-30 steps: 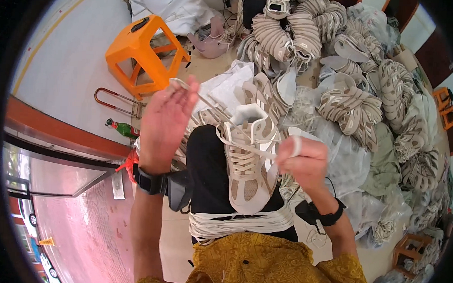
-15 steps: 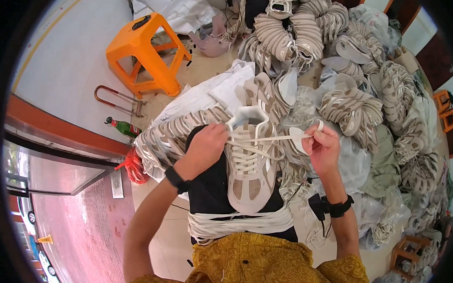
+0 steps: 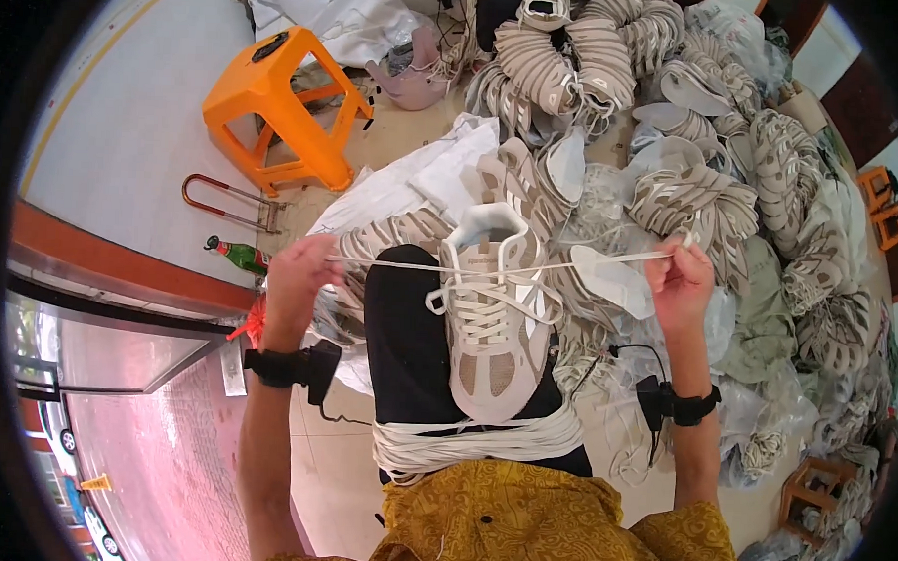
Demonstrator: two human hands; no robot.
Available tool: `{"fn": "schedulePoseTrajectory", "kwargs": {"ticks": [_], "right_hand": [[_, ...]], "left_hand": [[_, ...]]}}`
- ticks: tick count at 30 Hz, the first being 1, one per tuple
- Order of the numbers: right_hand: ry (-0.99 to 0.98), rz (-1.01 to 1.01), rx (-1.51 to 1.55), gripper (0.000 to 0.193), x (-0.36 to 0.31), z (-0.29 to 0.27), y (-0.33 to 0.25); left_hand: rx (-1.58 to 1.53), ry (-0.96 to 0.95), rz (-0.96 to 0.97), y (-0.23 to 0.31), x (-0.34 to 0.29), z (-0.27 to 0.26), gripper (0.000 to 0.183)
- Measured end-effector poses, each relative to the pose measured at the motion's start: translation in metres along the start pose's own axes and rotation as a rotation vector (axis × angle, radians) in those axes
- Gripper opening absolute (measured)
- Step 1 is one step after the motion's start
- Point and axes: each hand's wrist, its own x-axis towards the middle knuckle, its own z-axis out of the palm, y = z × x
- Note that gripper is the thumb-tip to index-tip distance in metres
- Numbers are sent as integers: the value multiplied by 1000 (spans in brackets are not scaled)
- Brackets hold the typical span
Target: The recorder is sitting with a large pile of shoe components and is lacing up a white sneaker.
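A beige and white sneaker (image 3: 492,327) rests on my lap with its toe toward me. Its cream shoelace (image 3: 400,266) stretches nearly straight across the tongue, pulled out to both sides. My left hand (image 3: 303,273) pinches one end, left of my dark-trousered thigh. On the other side my right hand (image 3: 681,279) grips the opposite end, with a bit of lace showing above the fingers. Lacing crosses down the front of the shoe, and a loose loop hangs at each side of it. Over my thighs lies a bundle of cream laces (image 3: 478,440).
Stacks of beige shoe uppers (image 3: 697,205) and plastic bags cover the floor ahead and to the right. An orange plastic stool (image 3: 277,106) stands at the far left, near a green bottle (image 3: 240,254). White sacking (image 3: 413,175) lies beyond the shoe.
My left hand has moved left, away from the shoe, drawing its lace end out. My right hand has shifted slightly right. The lace is now spread wide and taut.
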Motion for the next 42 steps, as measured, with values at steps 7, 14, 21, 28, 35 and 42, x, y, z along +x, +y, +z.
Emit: {"fn": "schedulePoseTrajectory", "kwargs": {"ticks": [7,14,21,28,35,42], "right_hand": [[32,-62,58,13,1,-31,-29],[71,-94,5,16,3,-69,-42],[143,-86,108,17,14,-109,-67],[91,-179,-208,15,6,-94,-90],[-35,191,-602,14,-2,1,-17],[-241,420,-640,14,-6,31,38]], "left_hand": [[-233,311,133,-56,41,-44,27],[-418,518,185,-105,55,-108,34],[-617,443,276,-91,63,-127,20],[272,162,349,-43,34,-26,17],[1139,-395,1031,-34,-4,94,15],[1335,-569,1008,-32,5,99,11]]}}
